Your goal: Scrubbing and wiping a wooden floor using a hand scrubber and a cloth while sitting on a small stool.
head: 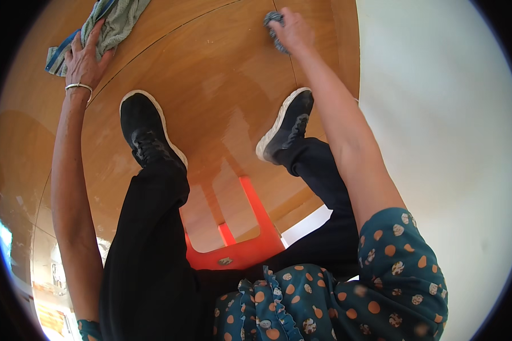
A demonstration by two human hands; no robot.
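Observation:
My left hand (85, 59), with a bracelet at the wrist, lies spread on a grey-green terry cloth (119, 30) with blue edging on the shiny floor (205, 76). At the upper right, my right hand (293, 30) has its fingers around a grey scouring pad (276, 32), seemingly a metal mesh one, against the floor near a dark seam. The pad's far side is partly covered by the fingers.
A red plastic stool (239, 253) is beneath me, its legs on the floor. My black shoes (143, 123) stand apart between my arms. A pale wall (435, 128) rises along the right, with a wood-coloured border (346, 51) beside it.

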